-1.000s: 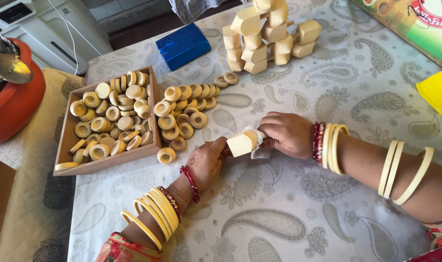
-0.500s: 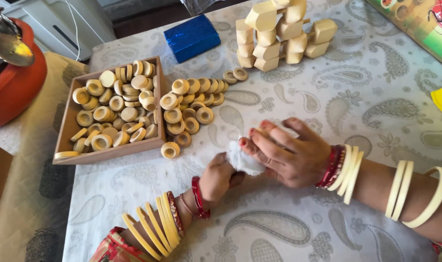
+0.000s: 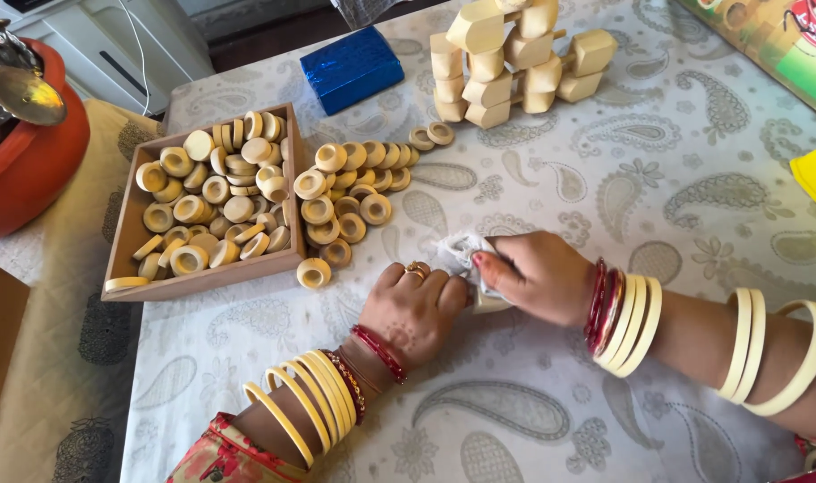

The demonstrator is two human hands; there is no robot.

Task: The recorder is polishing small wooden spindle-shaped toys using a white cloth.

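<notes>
Both hands knuckles-up, right hand [image 3: 538,277] pinching white cloth [image 3: 462,250], left hand [image 3: 412,309] fisted alongside

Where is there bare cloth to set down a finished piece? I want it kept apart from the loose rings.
Bare cloth lies right of the ring pile, below the block stack, above the right hand. Crowded: wooden tray and rings spilling beside it, near the left hand.

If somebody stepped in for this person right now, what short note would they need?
Left hand: closed on a cream wooden piece, mostly hidden.
Right hand: pressing a white cloth onto that piece.
Wooden tray at left holds many wooden rings; more rings lie loose beside it on the tablecloth.
A stack of cream blocks stands at the far edge, a blue box next to it.
Which pieces are already wiped cannot be told.
</notes>
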